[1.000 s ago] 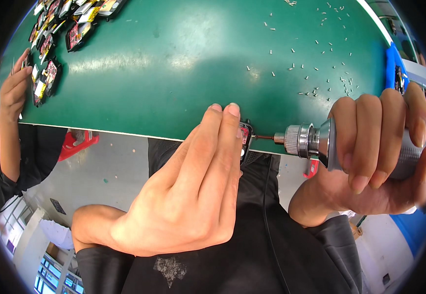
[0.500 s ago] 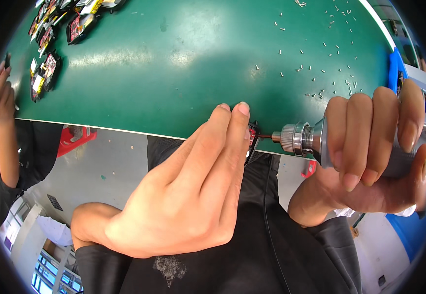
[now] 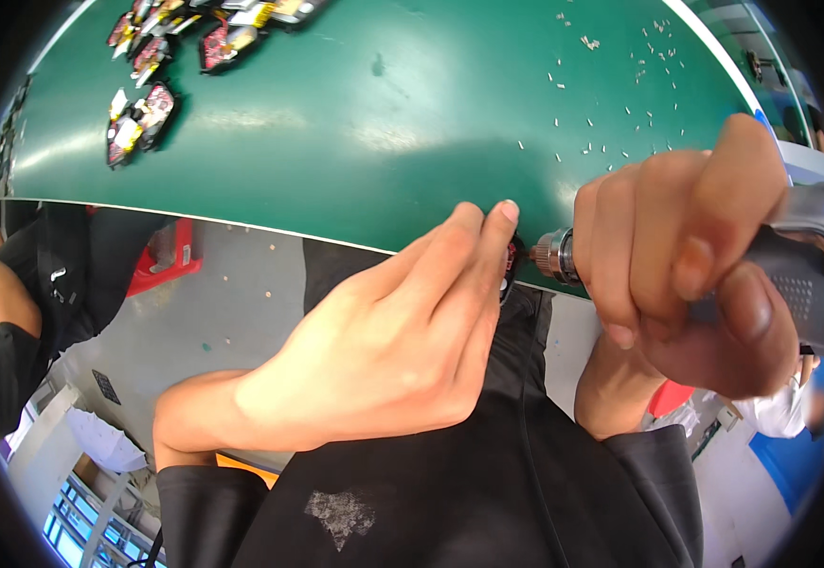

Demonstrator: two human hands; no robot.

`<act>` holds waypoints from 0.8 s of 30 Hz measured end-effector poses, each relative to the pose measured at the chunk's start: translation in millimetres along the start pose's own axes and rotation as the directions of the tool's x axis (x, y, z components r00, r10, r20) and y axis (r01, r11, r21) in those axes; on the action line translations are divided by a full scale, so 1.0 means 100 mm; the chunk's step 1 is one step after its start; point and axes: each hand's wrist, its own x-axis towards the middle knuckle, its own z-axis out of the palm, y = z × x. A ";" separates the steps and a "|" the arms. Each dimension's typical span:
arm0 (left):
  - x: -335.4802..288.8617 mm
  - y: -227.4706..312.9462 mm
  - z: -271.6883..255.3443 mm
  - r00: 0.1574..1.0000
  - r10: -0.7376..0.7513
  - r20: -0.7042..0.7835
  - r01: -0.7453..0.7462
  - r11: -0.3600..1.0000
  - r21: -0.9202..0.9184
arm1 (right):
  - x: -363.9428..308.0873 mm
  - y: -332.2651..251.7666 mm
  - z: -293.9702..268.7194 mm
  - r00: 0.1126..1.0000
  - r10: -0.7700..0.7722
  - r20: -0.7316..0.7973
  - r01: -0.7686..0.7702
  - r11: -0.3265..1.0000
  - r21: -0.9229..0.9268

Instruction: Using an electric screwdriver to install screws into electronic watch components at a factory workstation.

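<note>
My left hand [image 3: 398, 341] is closed around a small black device with a red circuit board [image 3: 510, 270] at the table's near edge. Most of that device is hidden behind my fingers. My right hand [image 3: 687, 256] wraps round a grey electric screwdriver [image 3: 796, 275] lying sideways. Its knurled metal collar [image 3: 554, 256] points left, and the bit meets or nearly meets the red board; the exact contact is too small to tell.
Many small silvery screws [image 3: 590, 44] lie scattered over the green table [image 3: 336, 161] at the far right. Opened black devices with red boards and yellow tape [image 3: 227, 43] are heaped at the far left. Another person's arm [image 3: 5, 293] and a red stool [image 3: 170, 260] are at left.
The view has shifted, so the table and the devices on it appear farther right. The screwdriver's collar is closer to the device, and less of the bit shows. Both hands keep their hold.
</note>
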 end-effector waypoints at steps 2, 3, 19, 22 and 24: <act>0.02 0.04 -0.03 1.000 0.015 0.027 -0.017 0.998 0.053 | 0.01 -0.03 0.02 0.998 0.006 -0.058 -0.006 1.000 -0.008; 0.03 0.07 -0.05 0.999 0.010 0.033 -0.011 0.999 0.036 | 0.02 -0.04 0.02 0.996 0.036 -0.083 -0.032 0.998 0.054; -0.30 -0.61 -0.34 0.806 -0.545 -0.234 0.588 0.688 0.425 | -0.73 -0.19 -0.19 0.901 -0.211 -0.380 0.336 0.893 0.300; -0.05 -0.52 -0.27 0.832 -0.499 -0.244 0.555 0.752 0.355 | -0.82 -0.09 -0.21 0.883 -0.177 -0.434 0.330 0.892 0.309; 0.17 -0.41 -0.20 0.868 -0.483 -0.114 0.496 0.837 0.230 | -0.85 -0.02 -0.22 0.828 -0.127 -0.547 0.354 0.874 0.333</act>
